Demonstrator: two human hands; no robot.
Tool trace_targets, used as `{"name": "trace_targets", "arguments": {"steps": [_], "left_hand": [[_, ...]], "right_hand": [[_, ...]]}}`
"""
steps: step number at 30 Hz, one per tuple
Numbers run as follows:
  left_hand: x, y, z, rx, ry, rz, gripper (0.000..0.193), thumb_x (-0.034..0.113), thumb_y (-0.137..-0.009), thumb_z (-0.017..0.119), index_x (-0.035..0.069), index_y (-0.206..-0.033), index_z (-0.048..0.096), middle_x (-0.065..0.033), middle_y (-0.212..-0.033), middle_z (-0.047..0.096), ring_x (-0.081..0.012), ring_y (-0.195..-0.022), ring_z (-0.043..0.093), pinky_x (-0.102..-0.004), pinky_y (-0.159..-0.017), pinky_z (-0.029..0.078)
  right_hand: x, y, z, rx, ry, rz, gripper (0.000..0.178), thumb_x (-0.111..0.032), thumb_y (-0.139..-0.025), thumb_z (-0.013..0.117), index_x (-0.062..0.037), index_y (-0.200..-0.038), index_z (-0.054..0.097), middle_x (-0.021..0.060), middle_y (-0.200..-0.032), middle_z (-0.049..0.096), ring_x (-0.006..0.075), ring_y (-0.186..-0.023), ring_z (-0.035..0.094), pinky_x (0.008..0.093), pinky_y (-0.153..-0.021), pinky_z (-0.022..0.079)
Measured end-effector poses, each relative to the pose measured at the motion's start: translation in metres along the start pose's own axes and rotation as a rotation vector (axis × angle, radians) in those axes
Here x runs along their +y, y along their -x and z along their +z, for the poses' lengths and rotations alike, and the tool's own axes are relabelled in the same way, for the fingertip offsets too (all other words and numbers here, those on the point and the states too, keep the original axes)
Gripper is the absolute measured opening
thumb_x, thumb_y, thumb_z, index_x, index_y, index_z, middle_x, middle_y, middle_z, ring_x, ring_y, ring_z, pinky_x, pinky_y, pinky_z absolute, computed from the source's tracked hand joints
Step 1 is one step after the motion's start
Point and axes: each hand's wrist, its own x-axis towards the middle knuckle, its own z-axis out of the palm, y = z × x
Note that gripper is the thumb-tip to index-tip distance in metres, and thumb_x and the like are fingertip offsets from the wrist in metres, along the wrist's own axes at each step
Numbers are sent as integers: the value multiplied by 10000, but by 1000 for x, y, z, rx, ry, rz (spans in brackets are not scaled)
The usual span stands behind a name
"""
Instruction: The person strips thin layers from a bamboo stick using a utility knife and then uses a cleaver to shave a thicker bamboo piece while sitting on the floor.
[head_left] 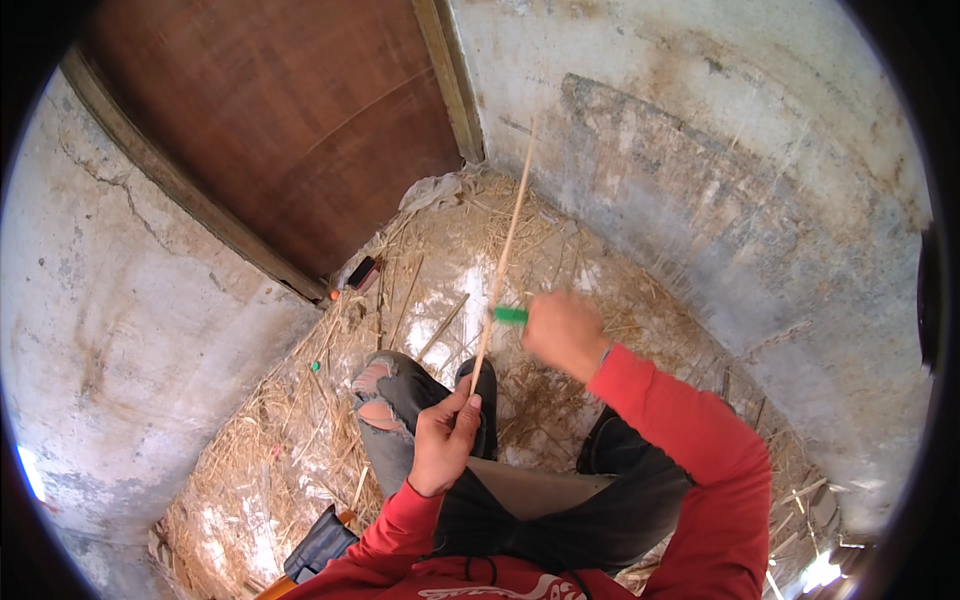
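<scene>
A long, thin pale wooden stick (511, 235) slants up and away from my left hand (442, 445), which is closed around its lower end over my knees. My right hand (567, 330) is closed on a small green object (510, 315), whose flat end pokes out to the left beside the stick. Motion blurs this hand, so the green object's kind is unclear. Whether its end touches the stick I cannot tell.
Straw and wood shavings (270, 450) litter the floor around my legs. At lower left lies a dark-headed tool (322, 540) with an orange handle. A small dark box-like object (362, 272) sits by the brown door (290, 110). A stained wall (720, 200) rises at right.
</scene>
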Motion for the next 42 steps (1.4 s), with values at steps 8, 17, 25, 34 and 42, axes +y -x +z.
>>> {"name": "trace_targets", "arguments": {"steps": [8,17,25,34,42], "left_hand": [[-33,62,-26,-203,-94,-54,374,160,-1036,586,-36,-1355,593,51,-724,516,-29,-645,436,-213,-553,369],[-21,43,-40,-406,-7,-111,368,220,-1106,410,14,-1388,526,38,-660,438,-41,-567,392,-204,-519,324],[-22,28,-30,-500,49,-216,325,241,-1107,385,46,-1309,550,18,-702,489,-47,-578,406,-201,-532,350],[-30,21,-28,-417,-76,-28,323,190,-1093,417,11,-1300,589,15,-673,507,-49,-573,425,-214,-539,363],[-42,33,-26,-308,-115,52,336,174,-1071,466,13,-1330,607,-3,-691,559,-30,-551,420,-196,-522,339]], "right_hand": [[170,-55,-63,331,-16,549,278,-209,-830,657,38,-948,709,261,-913,713,414,-885,712,491,-796,561],[141,-40,-71,316,-1240,308,307,-353,-897,723,-49,-857,701,-50,-546,380,81,-452,309,303,-450,251],[92,-43,-46,369,-937,144,419,-411,-920,714,-2,-843,661,-5,-559,472,119,-500,424,322,-483,318],[81,-39,-47,524,-688,279,557,-345,-881,763,64,-1184,538,110,-708,617,194,-591,604,356,-574,479],[66,-33,-52,514,-755,237,536,-246,-894,741,41,-1239,448,76,-696,581,191,-598,592,350,-568,468]]}}
